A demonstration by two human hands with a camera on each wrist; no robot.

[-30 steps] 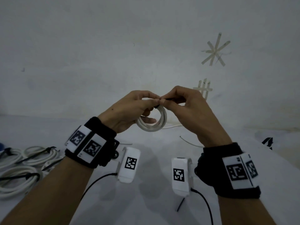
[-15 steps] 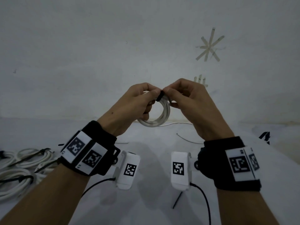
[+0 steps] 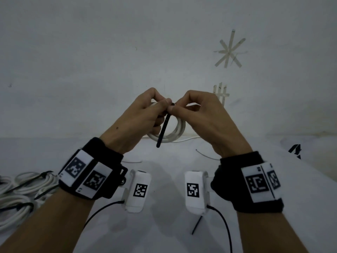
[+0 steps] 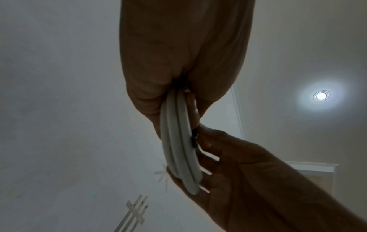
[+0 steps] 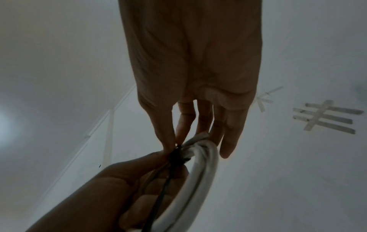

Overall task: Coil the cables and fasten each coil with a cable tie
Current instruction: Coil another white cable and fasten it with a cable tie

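Cable coil (image 3: 175,132) before taped wall (image 3: 109,61)

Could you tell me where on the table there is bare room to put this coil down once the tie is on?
The table is bare between the two wrist cameras and toward the right edge, short of the black ties. The near left is crowded with tied coils. Thin loose wires lie under the held coil.

Coil (image 3: 175,132) between both hands, tied coils (image 3: 21,194) far left.
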